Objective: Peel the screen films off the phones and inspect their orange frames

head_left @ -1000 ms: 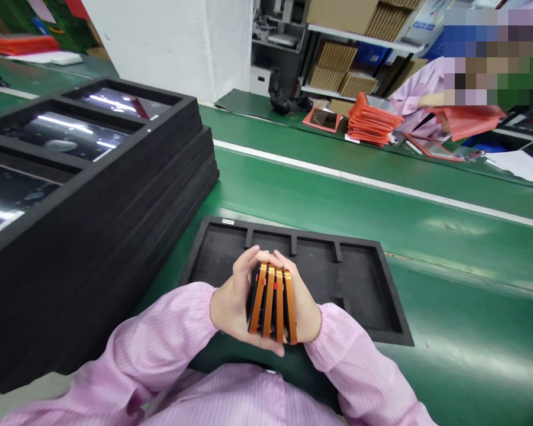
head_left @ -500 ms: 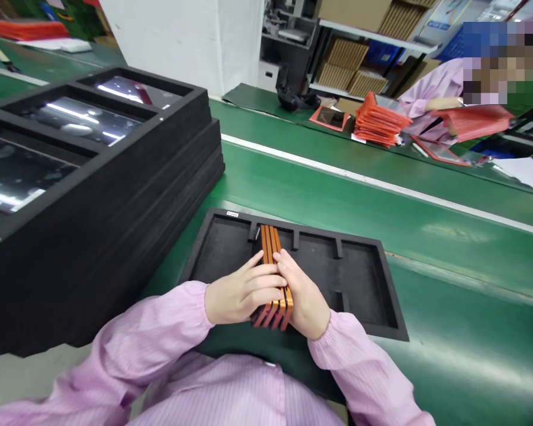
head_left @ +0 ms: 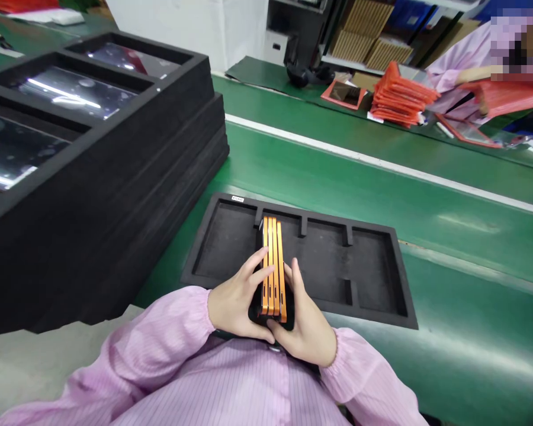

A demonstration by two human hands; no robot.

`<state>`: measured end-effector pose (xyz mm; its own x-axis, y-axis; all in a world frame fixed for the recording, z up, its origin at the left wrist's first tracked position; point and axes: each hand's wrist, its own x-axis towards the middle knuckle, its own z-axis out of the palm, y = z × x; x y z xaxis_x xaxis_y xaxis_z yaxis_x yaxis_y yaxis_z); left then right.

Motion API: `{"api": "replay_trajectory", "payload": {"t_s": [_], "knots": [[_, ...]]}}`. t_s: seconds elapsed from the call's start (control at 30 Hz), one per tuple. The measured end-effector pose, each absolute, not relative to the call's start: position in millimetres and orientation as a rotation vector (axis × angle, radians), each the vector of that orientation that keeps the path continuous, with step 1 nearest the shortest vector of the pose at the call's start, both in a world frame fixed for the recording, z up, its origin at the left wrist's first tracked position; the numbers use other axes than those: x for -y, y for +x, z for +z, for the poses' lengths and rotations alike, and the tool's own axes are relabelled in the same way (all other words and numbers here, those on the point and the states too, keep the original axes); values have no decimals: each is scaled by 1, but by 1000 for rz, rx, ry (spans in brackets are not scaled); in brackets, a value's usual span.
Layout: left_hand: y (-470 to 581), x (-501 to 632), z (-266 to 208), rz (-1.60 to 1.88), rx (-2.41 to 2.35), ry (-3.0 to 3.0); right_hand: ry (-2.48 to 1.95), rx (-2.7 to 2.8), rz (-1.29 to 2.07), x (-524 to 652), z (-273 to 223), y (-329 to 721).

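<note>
Fingers of the left hand [head_left: 234,303] clasp four slim, orange-edged slabs [head_left: 270,266] above a rectangular black foam tray [head_left: 375,266]; the right hand [head_left: 310,330] cups alongside, grip unclear. The step looks like squaring; it calls for even pressure.

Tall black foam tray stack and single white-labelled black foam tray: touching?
Apart. The head view shows a strip of green work surface between the tall black foam tray stack and the white-labelled black foam tray.

Broad faces of orange-edged devices [head_left: 280,260] mostly hidden; white label [head_left: 237,199], perhaps numbered, too small to read
</note>
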<state>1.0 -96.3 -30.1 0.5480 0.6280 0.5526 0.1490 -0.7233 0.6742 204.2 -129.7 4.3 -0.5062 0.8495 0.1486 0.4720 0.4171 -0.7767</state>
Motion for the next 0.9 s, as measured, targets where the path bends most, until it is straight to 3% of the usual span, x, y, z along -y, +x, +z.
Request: {"api": "replay_trajectory", "payload": {"t_s": [0.33,0.47,0.53,0.67,0.9], "knots": [[-6,95,-18,1032,-676,1923,-1063,2149,911,130,4,206],[7,74,2,1064,-856,1293,-941,2264,1250,101,25,227],[22,50,12,1118,-1025,989,-991,2104,1457,78,26,228],[53,-1,19,1252,-1132,579,-1311,1627,1326,43,3,192],[68,-1,18,1314,-1074,478,-1104,966,1351,47,-15,146]]}}
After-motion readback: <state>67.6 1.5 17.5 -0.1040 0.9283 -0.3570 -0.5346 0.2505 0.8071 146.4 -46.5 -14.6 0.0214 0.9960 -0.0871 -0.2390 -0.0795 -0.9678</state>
